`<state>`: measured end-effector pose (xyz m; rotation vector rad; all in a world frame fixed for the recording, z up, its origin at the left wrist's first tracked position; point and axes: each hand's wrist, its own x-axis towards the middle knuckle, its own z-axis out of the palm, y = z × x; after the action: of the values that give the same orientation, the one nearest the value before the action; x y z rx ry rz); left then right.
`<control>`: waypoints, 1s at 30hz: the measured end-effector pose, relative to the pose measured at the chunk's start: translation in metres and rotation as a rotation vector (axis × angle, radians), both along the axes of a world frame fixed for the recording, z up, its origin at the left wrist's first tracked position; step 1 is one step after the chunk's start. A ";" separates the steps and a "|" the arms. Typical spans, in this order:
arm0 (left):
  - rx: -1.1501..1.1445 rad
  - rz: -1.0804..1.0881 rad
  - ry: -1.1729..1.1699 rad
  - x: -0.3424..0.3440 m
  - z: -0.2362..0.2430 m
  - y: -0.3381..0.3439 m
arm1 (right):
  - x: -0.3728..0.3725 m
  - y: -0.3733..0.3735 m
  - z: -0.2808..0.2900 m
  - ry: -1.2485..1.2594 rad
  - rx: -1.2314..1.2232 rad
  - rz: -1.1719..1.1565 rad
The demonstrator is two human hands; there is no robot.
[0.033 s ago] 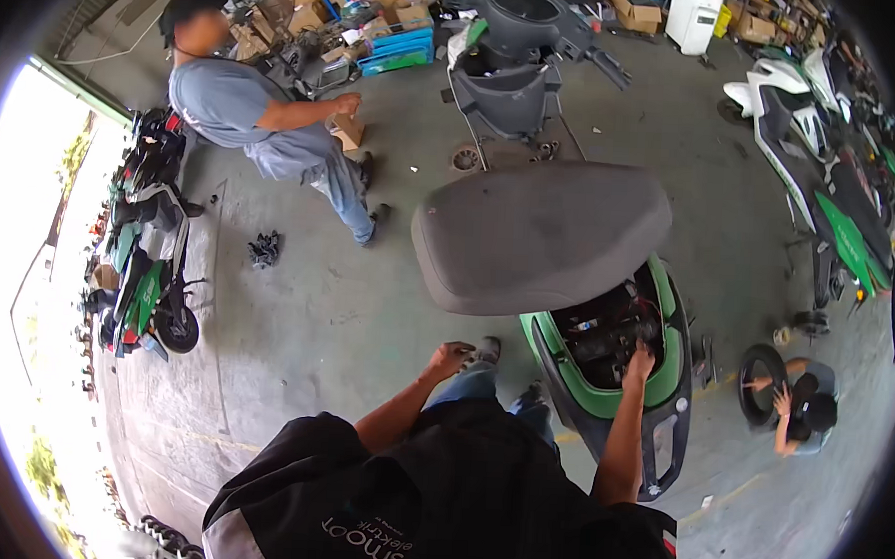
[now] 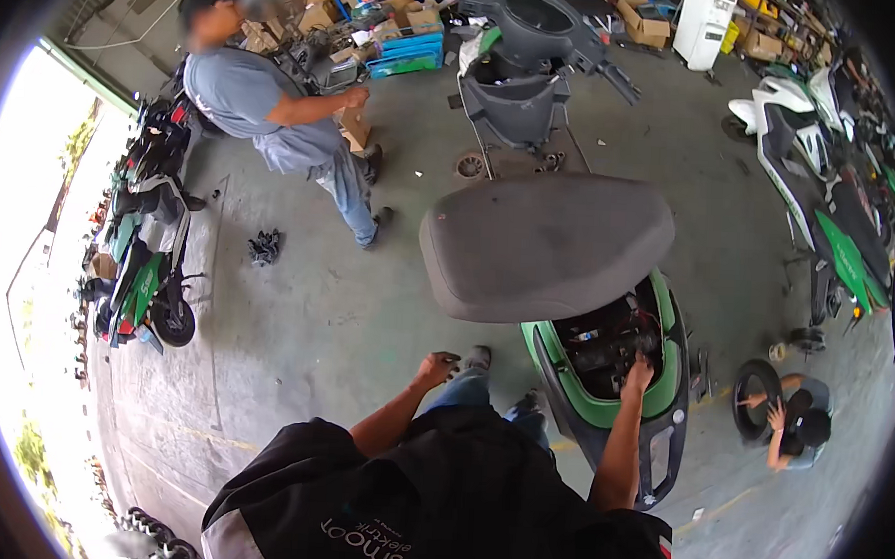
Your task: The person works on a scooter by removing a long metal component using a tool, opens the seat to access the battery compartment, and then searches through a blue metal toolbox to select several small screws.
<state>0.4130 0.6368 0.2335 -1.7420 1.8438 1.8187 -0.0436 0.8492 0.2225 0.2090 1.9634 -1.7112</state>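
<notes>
At 9 o'clock in my view stand parked scooters (image 2: 145,288); at 10 o'clock a co-worker (image 2: 241,101) is on foot. My left hand (image 2: 438,368) is at 6 o'clock, fingers curled; I cannot tell whether they grip anything. The seat (image 2: 549,249) lies at 2 o'clock across my scooter (image 2: 674,374): padded on top, probably stiff beneath, bulky rather than fragile, best held by its rim. At 4 o'clock the bay (image 2: 596,412) is uncovered, and my right hand (image 2: 640,374) reaches into it, fingertips against dark parts (image 2: 604,354). Whether they are closed on one, I cannot tell. I judge the parts hard, perhaps greasy, best taken by a solid edge, clear of wires. Past 3 o'clock another worker (image 2: 813,425) handles a tyre (image 2: 741,402).
</notes>
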 end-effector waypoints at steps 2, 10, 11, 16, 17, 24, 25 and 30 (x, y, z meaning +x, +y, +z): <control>0.097 0.177 -0.050 0.082 -0.021 0.004 | 0.007 -0.005 -0.002 0.062 0.016 0.024; 0.344 0.319 -0.357 0.248 -0.049 0.010 | 0.054 -0.013 0.014 0.627 0.632 -0.165; 0.322 0.418 -0.347 0.266 -0.048 0.010 | 0.078 -0.019 0.025 0.635 0.665 -0.166; 0.431 0.620 -0.172 0.310 -0.033 -0.064 | 0.202 -0.041 0.071 0.562 0.761 -0.260; 0.416 0.610 -0.191 0.315 -0.033 -0.088 | 0.222 -0.045 0.063 0.672 0.813 -0.178; 0.307 0.503 -0.136 0.353 -0.048 -0.225 | 0.377 -0.101 -0.003 0.632 0.898 0.643; 0.261 0.510 -0.115 0.356 -0.049 -0.240 | 0.394 -0.119 -0.002 0.545 0.899 0.751; 0.295 0.507 -0.049 0.336 -0.055 -0.317 | 0.412 -0.223 -0.037 0.031 0.820 0.896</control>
<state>0.7491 0.3199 0.1789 -2.2393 1.0993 2.0401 0.3684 0.6261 0.1852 -0.3741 2.1737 -0.3250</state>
